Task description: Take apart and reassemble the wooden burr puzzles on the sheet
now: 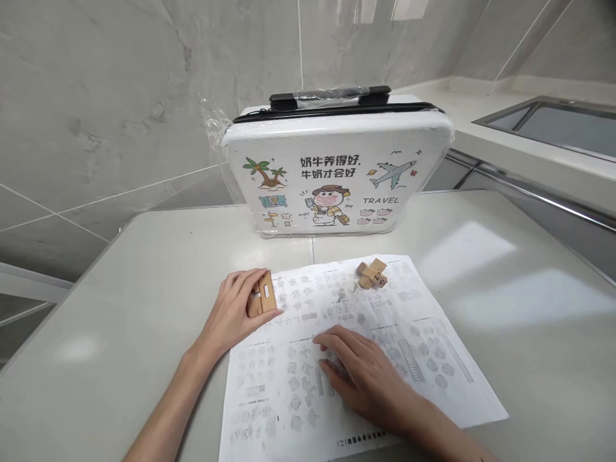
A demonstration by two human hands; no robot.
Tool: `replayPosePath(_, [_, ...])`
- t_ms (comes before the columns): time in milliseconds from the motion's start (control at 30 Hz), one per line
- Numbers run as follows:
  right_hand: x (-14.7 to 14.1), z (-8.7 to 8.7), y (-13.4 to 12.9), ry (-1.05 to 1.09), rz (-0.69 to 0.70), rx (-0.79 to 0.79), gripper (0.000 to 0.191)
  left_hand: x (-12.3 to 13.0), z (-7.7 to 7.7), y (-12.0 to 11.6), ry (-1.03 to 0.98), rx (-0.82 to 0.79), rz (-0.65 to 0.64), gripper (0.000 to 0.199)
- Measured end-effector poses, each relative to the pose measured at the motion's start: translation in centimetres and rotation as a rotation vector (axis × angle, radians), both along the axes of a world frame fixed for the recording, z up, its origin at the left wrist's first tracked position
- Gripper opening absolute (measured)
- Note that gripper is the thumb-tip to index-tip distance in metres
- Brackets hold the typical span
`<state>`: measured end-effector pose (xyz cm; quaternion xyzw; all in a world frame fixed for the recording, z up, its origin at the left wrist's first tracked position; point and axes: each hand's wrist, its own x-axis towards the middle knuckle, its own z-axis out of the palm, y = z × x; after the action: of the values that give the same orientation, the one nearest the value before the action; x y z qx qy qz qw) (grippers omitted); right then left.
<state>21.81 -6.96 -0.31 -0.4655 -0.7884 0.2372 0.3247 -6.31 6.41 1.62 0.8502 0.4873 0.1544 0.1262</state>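
Note:
At the upper left corner of a printed instruction sheet (276, 385), my left hand (234, 305) is closed round several wooden puzzle pieces (268, 292). The nearest piece shows a pale slot, and the fingers hide part of the bundle. Over the middle of the sheet rests my right hand (359, 369), fingers loosely curled and apart, with nothing seen in it. A cross-shaped cluster of interlocked wooden pieces (373, 274) sits on the sheet's upper right part; one piece bears dark markings. Small diagrams cover the paper.
Behind the sheet a white travel case (289, 135) in clear plastic stands upright with its black handle on top. Under everything is a pale glossy table (120, 321). A grey tiled wall (120, 96) rises behind; a counter with a sink (553, 125) lies at right.

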Motion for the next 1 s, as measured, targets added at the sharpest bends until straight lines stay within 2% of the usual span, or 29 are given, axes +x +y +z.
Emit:
replayPosePath(133, [-0.4, 0.1, -0.3, 0.105, -0.036, -0.108, 0.031, 0.1, 0.0, -0.1, -0.005, 0.007, -0.008, 0.081])
replayPosePath(467, [-2.4, -0.5, -1.3, 0.174, -0.107, -0.043, 0.034, 0.1, 0.0, -0.3, -0.017, -0.022, -0.014, 0.081])
replayPosePath(1000, [-2.5, -0.5, -1.3, 0.186, -0.106, -0.038, 0.032, 0.2, 0.1, -0.3, -0.033, -0.029, -0.044, 0.082])
